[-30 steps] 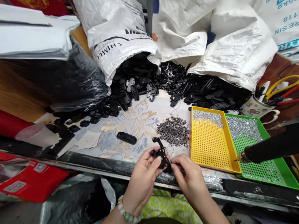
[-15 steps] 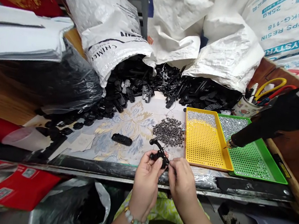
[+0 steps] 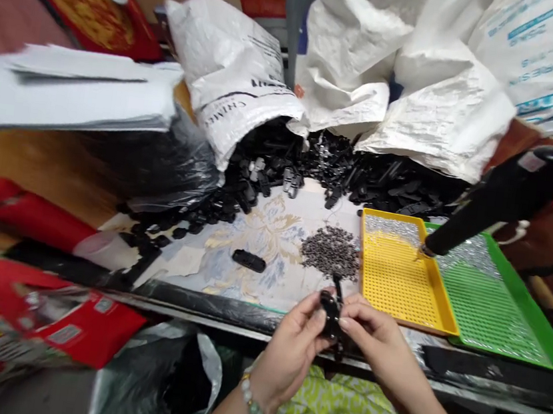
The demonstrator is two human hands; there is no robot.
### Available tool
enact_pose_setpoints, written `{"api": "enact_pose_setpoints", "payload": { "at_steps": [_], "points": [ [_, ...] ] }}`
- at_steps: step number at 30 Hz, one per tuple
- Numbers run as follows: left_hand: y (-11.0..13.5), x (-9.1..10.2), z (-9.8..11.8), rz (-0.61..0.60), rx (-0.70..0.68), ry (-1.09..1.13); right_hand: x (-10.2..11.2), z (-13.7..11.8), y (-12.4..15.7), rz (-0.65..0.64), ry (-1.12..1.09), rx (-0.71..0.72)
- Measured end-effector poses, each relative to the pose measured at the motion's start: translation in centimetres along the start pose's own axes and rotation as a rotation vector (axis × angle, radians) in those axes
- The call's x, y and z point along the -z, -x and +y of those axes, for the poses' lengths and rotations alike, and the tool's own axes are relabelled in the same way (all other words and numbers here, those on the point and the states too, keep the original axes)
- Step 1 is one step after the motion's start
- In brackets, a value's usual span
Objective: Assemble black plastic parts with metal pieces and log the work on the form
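Note:
My left hand (image 3: 292,350) and my right hand (image 3: 380,344) meet at the table's front edge, both pinched on one small black plastic part (image 3: 331,311) held between them. A thin black arm of the part sticks up toward a heap of small grey metal bits (image 3: 331,251) just beyond. A single black plastic piece (image 3: 248,260) lies on the patterned mat (image 3: 263,232) to the left of my hands. My left wrist wears a bead bracelet.
White sacks (image 3: 241,82) spill a large pile of black plastic parts (image 3: 312,161) across the back. A yellow perforated tray (image 3: 399,276) and a green tray (image 3: 491,300) sit at right, a black tool (image 3: 504,195) hanging over them. Red packaging (image 3: 51,320) lies lower left.
The view has swung left and blurred. My hands have turned the black part more upright and drawn it slightly nearer me. The black tool has shifted over the yellow tray's corner.

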State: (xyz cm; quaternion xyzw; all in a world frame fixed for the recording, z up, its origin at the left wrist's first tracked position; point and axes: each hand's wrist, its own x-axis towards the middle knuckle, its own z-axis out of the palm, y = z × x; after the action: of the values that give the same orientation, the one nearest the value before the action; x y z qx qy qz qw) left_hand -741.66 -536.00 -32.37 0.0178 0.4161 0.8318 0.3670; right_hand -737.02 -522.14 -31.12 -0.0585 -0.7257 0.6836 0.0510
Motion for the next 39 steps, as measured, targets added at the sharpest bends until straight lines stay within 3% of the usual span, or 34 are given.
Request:
{"api": "enact_pose_setpoints", "payload": {
  "at_steps": [4,9,12,14,15,16,19,22,27,33,35,39],
  "points": [
    [-0.1,0.2,-0.1,0.010,-0.016,-0.097,-0.8,0.6,0.3,-0.063,-0.215,-0.142],
    [-0.5,0.9,0.3,0.080,-0.120,-0.449,-2.6,1.3,0.3,0.069,-0.494,-0.253],
    [-0.7,3.1,3.7,0.203,-0.271,-0.848,-2.2,1.1,0.3,0.145,-0.586,-0.272],
    [-1.0,5.5,7.1,0.404,-0.443,-1.287,-1.3,1.0,0.2,0.205,-0.586,-0.274],
    [-1.2,6.8,8.8,0.514,-0.463,-1.512,-0.8,1.0,0.2,0.234,-0.580,-0.270],
    [-1.5,8.0,10.3,0.596,-0.383,-1.698,-0.5,1.0,0.2,0.262,-0.575,-0.264],
    [-2.8,10.4,12.4,0.695,-0.258,-1.795,-0.2,1.4,0.1,0.329,-0.555,-0.255],
    [-4.7,10.3,11.2,0.674,-0.245,-1.793,-0.8,1.9,0.0,0.339,-0.520,-0.253],
    [-6.7,8.0,7.8,0.494,-0.310,-1.674,-1.2,2.2,0.1,0.310,-0.450,-0.237],
    [-5.0,7.1,6.0,0.354,-0.277,-1.360,-1.1,2.4,0.3,0.266,-0.419,-0.186],
    [-3.7,6.1,5.1,0.308,-0.213,-1.047,-1.2,2.5,0.3,0.270,-0.418,-0.180],
    [-1.8,3.1,3.0,0.188,-0.027,-0.216,-1.2,2.2,0.5,0.241,-0.403,-0.169]
  ]
}}
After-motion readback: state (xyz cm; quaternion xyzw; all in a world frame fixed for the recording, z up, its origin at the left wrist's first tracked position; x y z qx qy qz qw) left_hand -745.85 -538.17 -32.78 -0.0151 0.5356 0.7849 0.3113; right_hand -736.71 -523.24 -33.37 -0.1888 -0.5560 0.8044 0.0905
